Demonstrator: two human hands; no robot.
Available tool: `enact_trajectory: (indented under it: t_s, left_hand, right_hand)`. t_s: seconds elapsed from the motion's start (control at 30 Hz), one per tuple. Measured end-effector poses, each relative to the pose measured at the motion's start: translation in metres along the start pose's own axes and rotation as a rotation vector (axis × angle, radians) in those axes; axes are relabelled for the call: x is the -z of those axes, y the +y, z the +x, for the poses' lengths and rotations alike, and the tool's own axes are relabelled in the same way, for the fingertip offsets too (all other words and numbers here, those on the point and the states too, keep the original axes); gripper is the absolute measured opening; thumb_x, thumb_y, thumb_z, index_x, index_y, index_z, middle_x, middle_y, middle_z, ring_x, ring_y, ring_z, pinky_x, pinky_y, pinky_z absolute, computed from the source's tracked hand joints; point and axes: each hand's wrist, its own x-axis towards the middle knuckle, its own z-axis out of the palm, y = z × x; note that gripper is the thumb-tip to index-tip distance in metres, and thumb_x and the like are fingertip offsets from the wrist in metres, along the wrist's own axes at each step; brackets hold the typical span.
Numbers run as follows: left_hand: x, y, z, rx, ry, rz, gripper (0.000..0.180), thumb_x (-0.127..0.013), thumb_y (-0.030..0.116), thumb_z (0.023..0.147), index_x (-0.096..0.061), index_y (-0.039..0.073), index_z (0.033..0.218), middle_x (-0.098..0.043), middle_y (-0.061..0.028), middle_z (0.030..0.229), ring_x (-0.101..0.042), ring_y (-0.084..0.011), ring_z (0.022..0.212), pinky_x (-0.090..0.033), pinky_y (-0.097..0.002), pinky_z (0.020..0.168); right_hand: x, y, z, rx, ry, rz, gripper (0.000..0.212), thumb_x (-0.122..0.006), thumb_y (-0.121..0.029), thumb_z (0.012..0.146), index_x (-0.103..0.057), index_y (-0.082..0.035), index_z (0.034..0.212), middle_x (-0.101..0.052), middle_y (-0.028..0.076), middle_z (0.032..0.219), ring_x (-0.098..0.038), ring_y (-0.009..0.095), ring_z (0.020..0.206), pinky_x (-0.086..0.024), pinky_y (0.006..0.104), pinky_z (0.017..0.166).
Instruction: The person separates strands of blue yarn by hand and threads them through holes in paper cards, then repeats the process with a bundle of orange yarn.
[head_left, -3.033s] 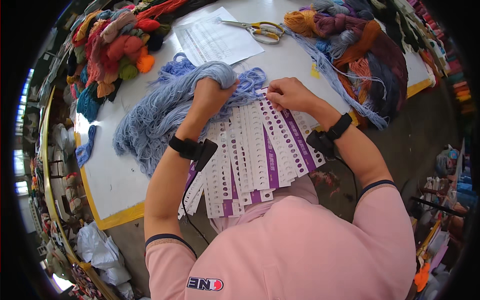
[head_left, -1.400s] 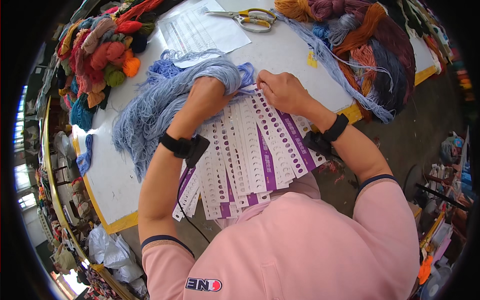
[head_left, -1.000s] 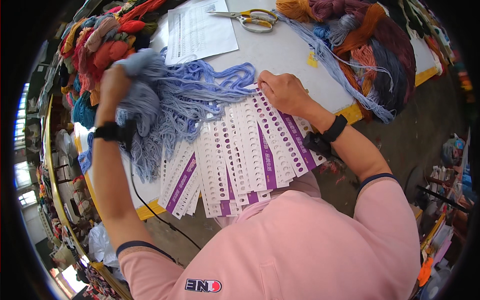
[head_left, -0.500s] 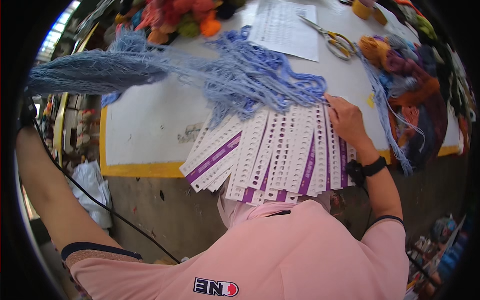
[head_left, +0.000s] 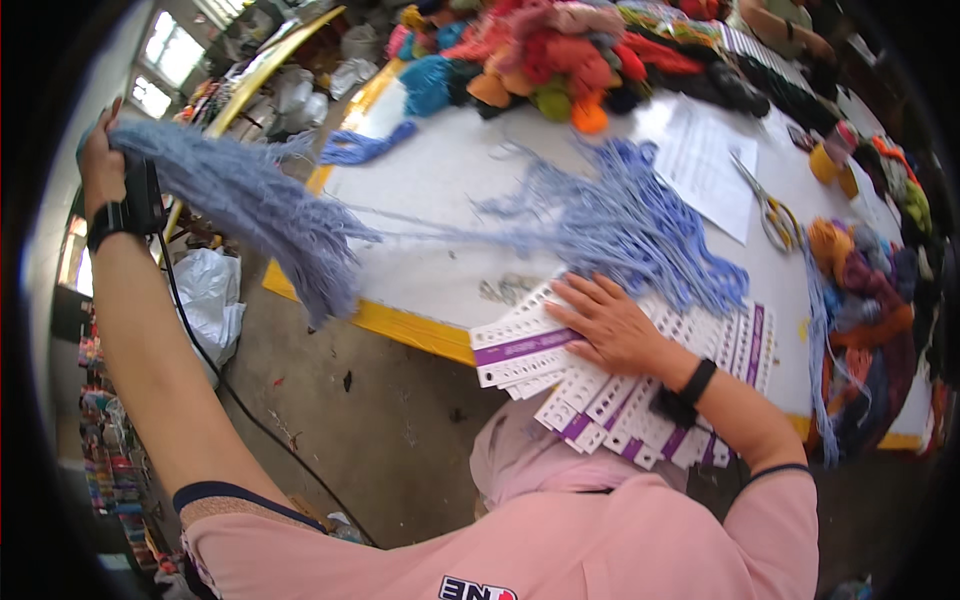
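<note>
Stretched out to the far left, my left hand (head_left: pixel 103 165) is closed on one end of a bundle of grey-blue yarn (head_left: pixel 250 200). The bundle's frayed end hangs past the table edge, and a few strands run from it across the table to a heap of blue yarn (head_left: pixel 635 225). My right hand (head_left: pixel 610 322) lies flat, fingers extended, on a fan of white cards with punched holes and purple bands (head_left: pixel 525 345). The heap of yarn overlaps the far ends of these cards, and the cards' near ends stick out over the table's front edge.
The white table (head_left: pixel 420 270) has a yellow edge. Farther back lie a printed sheet (head_left: pixel 705 165), scissors (head_left: pixel 775 215) and a pile of coloured yarn (head_left: pixel 560 60). More yarn skeins (head_left: pixel 865 290) lie at right. A black cable (head_left: pixel 225 390) trails from my left wrist. Another person's arm (head_left: pixel 795 35) shows at the back.
My left hand has risen, drawing the yarn bundle farther from the heap. My right hand has moved left from the heap's right end onto the cards. The view has shifted too.
</note>
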Motion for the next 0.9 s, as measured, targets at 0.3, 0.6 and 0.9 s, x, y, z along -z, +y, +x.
enact_trajectory:
  t_s: [0.3,0.6,0.9]
  left_hand:
    - [0.249,0.124,-0.019,-0.06,0.611,1.143,0.065,-0.069,0.048,0.081,-0.065,-0.007,0.114,-0.069,-0.014,0.108,-0.065,-0.0198,0.087,-0.049,-0.031,0.082]
    - [0.09,-0.026,-0.362,0.841,-0.685,-0.141,0.041,-0.065,0.02,0.09,-0.06,-0.007,0.12,-0.065,0.0017,0.083,-0.041,0.0034,0.05,-0.029,-0.0144,0.044]
    - [0.071,0.01,-0.463,1.009,-0.852,-0.151,0.033,-0.066,0.023,0.09,-0.063,-0.007,0.103,-0.059,-0.0007,0.073,-0.038,-0.0006,0.046,-0.028,-0.017,0.042]
  right_hand:
    - [-0.014,0.027,0.003,-0.139,0.165,0.385,0.077,-0.053,-0.035,0.096,-0.016,0.005,0.15,-0.012,0.026,0.158,-0.022,0.039,0.144,-0.018,0.0433,0.117]
    - [0.101,-0.064,0.118,0.214,0.308,0.233,0.059,-0.077,-0.021,0.076,-0.055,-0.004,0.129,-0.063,0.015,0.115,-0.055,0.032,0.11,-0.041,0.0438,0.095]
    - [0.015,-0.191,0.218,0.485,-0.423,1.184,0.034,-0.076,-0.012,0.074,-0.063,-0.001,0.103,-0.066,0.008,0.087,-0.063,0.014,0.084,-0.051,0.0299,0.077]
